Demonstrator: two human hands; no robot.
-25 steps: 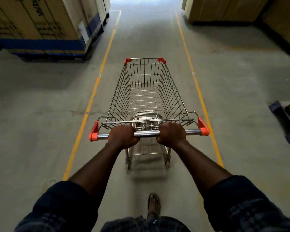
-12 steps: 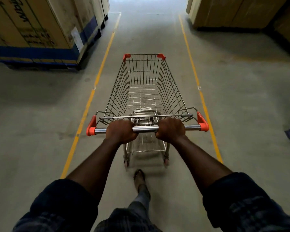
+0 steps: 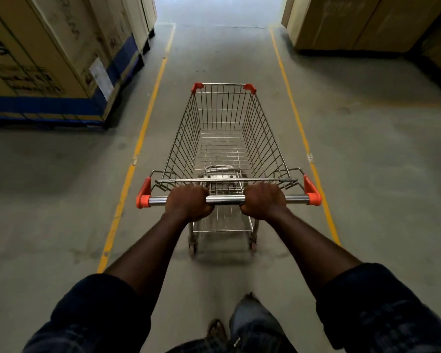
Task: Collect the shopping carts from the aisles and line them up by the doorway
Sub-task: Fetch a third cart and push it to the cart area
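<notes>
An empty wire shopping cart (image 3: 223, 128) with orange corner caps stands straight ahead of me on the concrete floor, between two yellow floor lines. Its chrome handle bar (image 3: 225, 199) runs across in front of me. My left hand (image 3: 189, 203) grips the bar left of its middle. My right hand (image 3: 264, 201) grips it right of the middle. Both arms reach forward, with dark sleeves pushed up. The cart's rear wheels show below the basket.
Tall cardboard boxes on a blue pallet (image 3: 49, 59) line the left side. More stacked boxes (image 3: 362, 24) stand at the far right. Yellow lines (image 3: 138, 146) mark the lane, which runs on to a bright opening (image 3: 219, 8) far ahead. My foot (image 3: 217, 329) shows at the bottom.
The cart and I have rolled forward along the lane; the boxes on the left have come closer and the blue object at the right has left view. Both hands hold the bar as before.
</notes>
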